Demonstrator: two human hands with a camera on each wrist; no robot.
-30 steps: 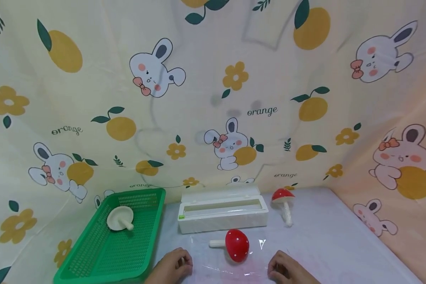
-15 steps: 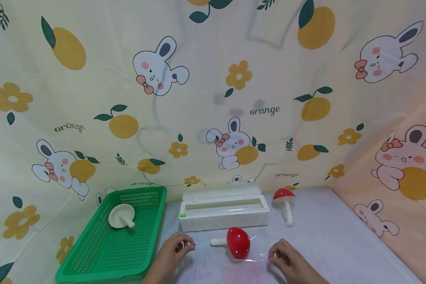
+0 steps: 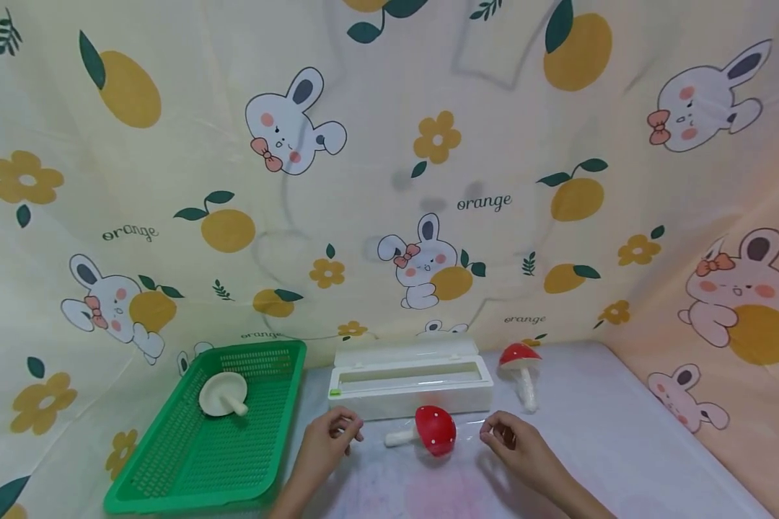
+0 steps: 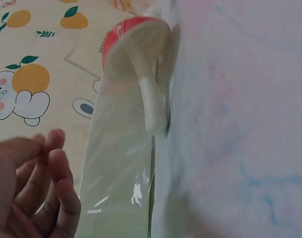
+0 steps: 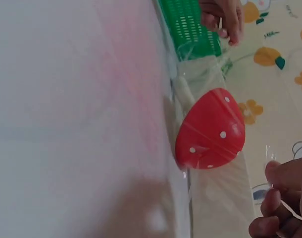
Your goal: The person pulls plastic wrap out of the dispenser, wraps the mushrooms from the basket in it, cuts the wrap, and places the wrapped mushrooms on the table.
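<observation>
A red toy mushroom (image 3: pixel 436 431) with white dots lies on its side in the middle, its pale stem toward the left. Clear plastic wrap (image 3: pixel 470 431) stretches across it, hard to see except for its glints. To the left of the stem, my left hand (image 3: pixel 324 441) pinches one corner of the wrap between thumb and fingers. My right hand (image 3: pixel 522 443) pinches the other corner, to the right of the cap; a gathered bit of wrap sticks up from those fingertips in the right wrist view. Both hands are raised above the table.
Behind the mushroom stands a white wrap dispenser box (image 3: pixel 410 400) with its lid up. A green basket (image 3: pixel 217 468) at left holds a pale mushroom (image 3: pixel 223 394). Another red-capped mushroom (image 3: pixel 524 378) lies back right. A printed cloth (image 3: pixel 363 144) hangs behind the table.
Both hands have risen from the table and moved away from me, lifting the near edge of the wrap up and over the mushroom. The cap has tilted slightly.
</observation>
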